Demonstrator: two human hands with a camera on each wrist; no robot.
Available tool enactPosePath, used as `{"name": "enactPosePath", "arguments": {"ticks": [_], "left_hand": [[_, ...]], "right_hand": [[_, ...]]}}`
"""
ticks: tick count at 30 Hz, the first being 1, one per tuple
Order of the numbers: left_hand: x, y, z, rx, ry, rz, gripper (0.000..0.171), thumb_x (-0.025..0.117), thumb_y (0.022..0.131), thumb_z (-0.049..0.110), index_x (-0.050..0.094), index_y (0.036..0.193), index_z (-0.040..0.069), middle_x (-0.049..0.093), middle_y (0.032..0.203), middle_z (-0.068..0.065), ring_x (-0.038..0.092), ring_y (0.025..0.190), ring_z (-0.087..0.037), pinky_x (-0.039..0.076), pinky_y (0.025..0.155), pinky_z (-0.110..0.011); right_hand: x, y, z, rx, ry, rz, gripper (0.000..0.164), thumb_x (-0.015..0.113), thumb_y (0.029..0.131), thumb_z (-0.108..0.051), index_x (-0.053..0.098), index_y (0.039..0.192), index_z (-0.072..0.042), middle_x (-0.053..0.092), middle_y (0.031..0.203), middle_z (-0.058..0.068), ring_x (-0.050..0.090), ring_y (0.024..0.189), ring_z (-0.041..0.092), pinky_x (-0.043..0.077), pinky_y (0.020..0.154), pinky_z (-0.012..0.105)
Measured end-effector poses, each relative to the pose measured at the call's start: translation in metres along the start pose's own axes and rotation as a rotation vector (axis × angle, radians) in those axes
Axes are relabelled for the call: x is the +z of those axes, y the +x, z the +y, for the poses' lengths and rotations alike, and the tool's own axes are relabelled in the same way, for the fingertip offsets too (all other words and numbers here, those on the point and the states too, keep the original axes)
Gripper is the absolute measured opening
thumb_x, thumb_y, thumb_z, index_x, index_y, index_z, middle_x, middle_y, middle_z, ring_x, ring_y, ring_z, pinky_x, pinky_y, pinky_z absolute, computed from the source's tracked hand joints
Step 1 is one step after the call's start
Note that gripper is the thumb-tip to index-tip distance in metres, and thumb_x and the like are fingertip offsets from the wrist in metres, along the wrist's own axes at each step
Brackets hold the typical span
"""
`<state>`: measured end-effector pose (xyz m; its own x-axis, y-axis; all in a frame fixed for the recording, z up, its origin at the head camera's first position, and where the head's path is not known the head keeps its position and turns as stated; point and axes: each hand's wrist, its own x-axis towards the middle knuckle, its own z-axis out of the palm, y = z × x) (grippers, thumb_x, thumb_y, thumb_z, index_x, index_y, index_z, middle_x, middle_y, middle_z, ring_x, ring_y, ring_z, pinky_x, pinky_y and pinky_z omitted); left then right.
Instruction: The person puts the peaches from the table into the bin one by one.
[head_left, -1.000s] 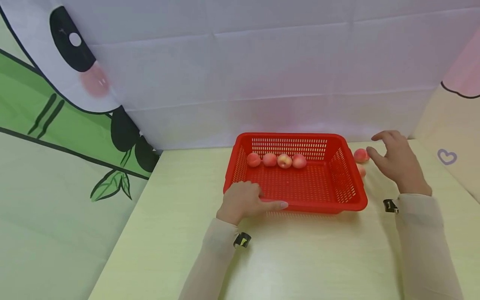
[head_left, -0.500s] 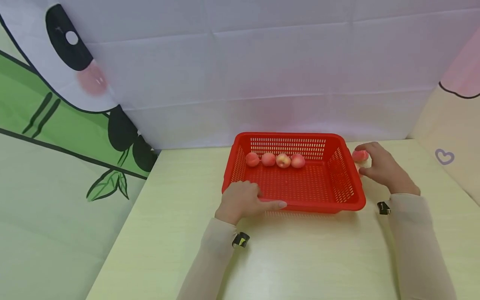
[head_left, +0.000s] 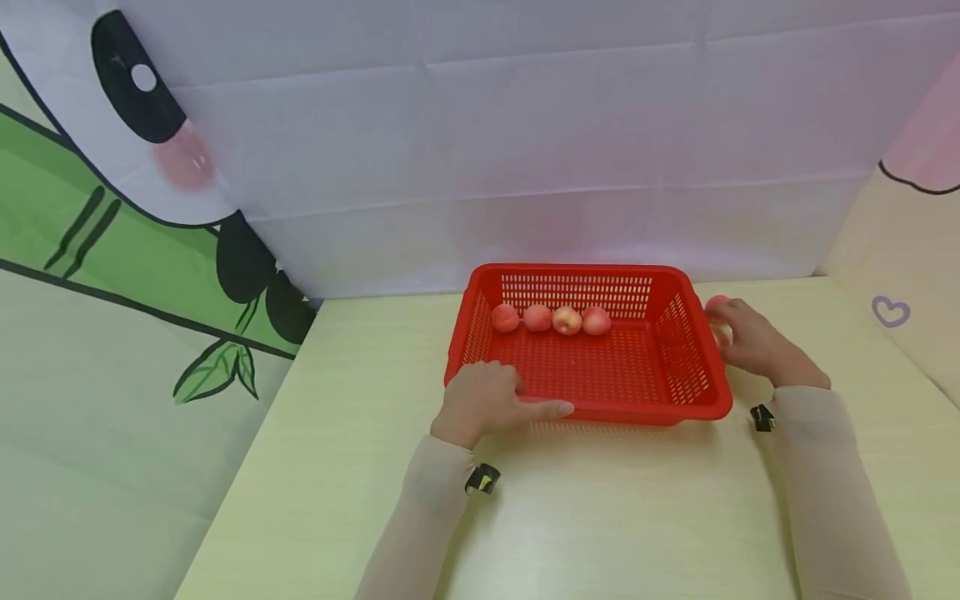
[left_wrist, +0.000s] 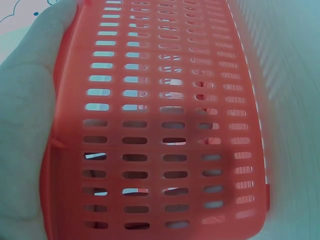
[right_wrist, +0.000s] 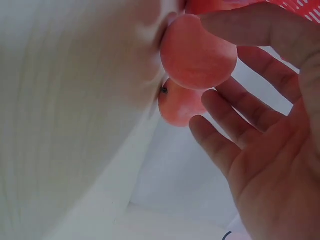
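A red plastic basket stands on the table, with several peaches in a row along its back. My left hand holds the rim at the near left corner, thumb stretched along the front edge; its fingertips are hidden. In the left wrist view, this hand lies along the rim beside the slotted wall. Right of the basket, my right hand curls round the nearer of two peaches. The right wrist view shows its thumb touching this peach, fingers on the far side. Another peach sits just behind.
The pale wooden table meets a lilac-white cloth backdrop just behind the basket. A printed panel rises on the right, and a green patterned one on the left. Both wrists wear dark straps.
My right hand has moved left and down onto the nearer loose peach, its fingers closing round it. The left hand keeps its hold on the basket, and the peaches inside have not moved.
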<state>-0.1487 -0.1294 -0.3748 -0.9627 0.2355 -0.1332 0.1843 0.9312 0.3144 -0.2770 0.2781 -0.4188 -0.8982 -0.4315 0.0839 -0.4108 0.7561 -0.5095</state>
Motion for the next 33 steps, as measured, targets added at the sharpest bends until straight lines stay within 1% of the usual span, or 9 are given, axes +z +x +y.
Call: {"name": "enactPosePath", "arguments": {"ticks": [4,9,13,16,19,22,25,29,33], "left_hand": [[0.0,0.0,0.0,-0.008,-0.004,-0.003,0.078,0.058,0.08,0.092,0.039,0.058,0.02,0.026,0.052,0.008,0.026,0.051,-0.009,0.025,0.05,-0.029],[0.0,0.0,0.0,-0.006,-0.005,0.008,0.079,0.058,0.08,0.093,0.038,0.058,0.02,0.025,0.052,0.009,0.025,0.051,-0.009,0.024,0.05,-0.029],[0.001,0.0,0.0,0.002,-0.009,0.015,0.079,0.058,0.081,0.092,0.037,0.057,0.02,0.024,0.051,0.009,0.024,0.051,-0.008,0.023,0.05,-0.029],[0.001,0.0,0.0,0.006,-0.012,0.018,0.079,0.058,0.081,0.092,0.037,0.057,0.02,0.023,0.051,0.009,0.023,0.051,-0.008,0.022,0.05,-0.029],[0.001,0.0,0.0,0.008,-0.01,0.019,0.079,0.058,0.08,0.092,0.037,0.057,0.02,0.023,0.051,0.009,0.023,0.051,-0.008,0.022,0.05,-0.029],[0.001,0.0,-0.001,0.007,-0.01,0.019,0.079,0.059,0.08,0.092,0.037,0.057,0.02,0.023,0.051,0.008,0.023,0.051,-0.009,0.022,0.05,-0.029],[0.001,0.0,-0.001,0.006,-0.007,0.019,0.079,0.058,0.08,0.092,0.037,0.057,0.02,0.023,0.051,0.008,0.023,0.051,-0.009,0.022,0.05,-0.029],[0.001,0.0,-0.001,0.003,-0.009,0.015,0.08,0.058,0.08,0.093,0.036,0.057,0.02,0.022,0.051,0.008,0.022,0.051,-0.009,0.022,0.05,-0.03],[0.001,0.0,-0.001,0.001,-0.011,0.012,0.08,0.058,0.079,0.094,0.035,0.057,0.02,0.021,0.052,0.009,0.021,0.052,-0.009,0.021,0.05,-0.03]], "right_hand": [[0.003,0.002,0.001,0.047,0.041,-0.052,0.043,0.073,0.096,-0.001,0.058,0.134,0.01,0.051,0.135,0.035,0.043,0.127,0.053,0.044,0.102,0.074],[0.006,0.004,0.003,0.044,0.086,-0.078,0.05,0.081,0.093,-0.005,0.059,0.137,0.008,0.05,0.134,0.032,0.042,0.126,0.05,0.047,0.099,0.072],[0.006,0.003,0.004,0.062,0.111,-0.102,0.057,0.082,0.091,-0.004,0.055,0.139,0.007,0.047,0.134,0.032,0.049,0.122,0.052,0.051,0.097,0.069],[0.006,0.002,0.005,0.078,0.113,-0.119,0.057,0.083,0.091,-0.004,0.054,0.138,0.009,0.045,0.133,0.034,0.052,0.12,0.054,0.052,0.096,0.068],[0.006,0.002,0.005,0.084,0.105,-0.129,0.055,0.082,0.092,-0.005,0.056,0.137,0.008,0.048,0.133,0.034,0.052,0.121,0.053,0.051,0.097,0.068],[0.006,0.003,0.005,0.064,0.095,-0.132,0.05,0.082,0.093,-0.008,0.06,0.136,0.004,0.059,0.133,0.031,0.055,0.124,0.051,0.048,0.101,0.07],[0.007,0.004,0.007,0.039,0.089,-0.132,0.046,0.082,0.093,-0.011,0.063,0.133,0.002,0.067,0.129,0.026,0.059,0.123,0.049,0.045,0.103,0.072],[0.009,0.005,0.009,0.051,0.088,-0.139,0.042,0.081,0.095,-0.012,0.064,0.131,0.002,0.069,0.127,0.024,0.061,0.122,0.048,0.044,0.104,0.073],[0.011,0.004,0.01,0.063,0.079,-0.14,0.04,0.078,0.097,-0.009,0.065,0.132,0.004,0.07,0.125,0.024,0.062,0.12,0.048,0.046,0.103,0.072]]}}
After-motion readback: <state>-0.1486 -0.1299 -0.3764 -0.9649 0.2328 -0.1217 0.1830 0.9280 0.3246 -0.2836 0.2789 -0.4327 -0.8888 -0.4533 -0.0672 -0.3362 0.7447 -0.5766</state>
